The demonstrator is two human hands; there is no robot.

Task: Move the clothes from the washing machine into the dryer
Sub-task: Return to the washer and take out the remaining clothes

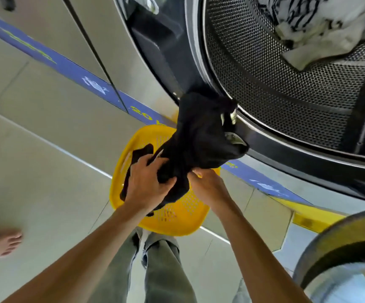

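A black garment [201, 136] hangs from the lip of the open machine drum [286, 95] down over a yellow laundry basket [183, 217] on the floor. My left hand [148, 182] grips the lower part of the garment, fingers curled into the cloth. My right hand [207, 184] holds the same garment from the right side, its fingers hidden under the fabric. Another dark piece [137, 156] lies in the basket. Inside the drum, a white and black striped garment [308, 22] rests at the back.
The round machine door [341, 254] stands open at the lower right. My legs in grey trousers [161, 270] are right behind the basket. Someone's bare foot [4, 243] is on the tiled floor at the left. A blue band [72, 66] runs along the machine fronts.
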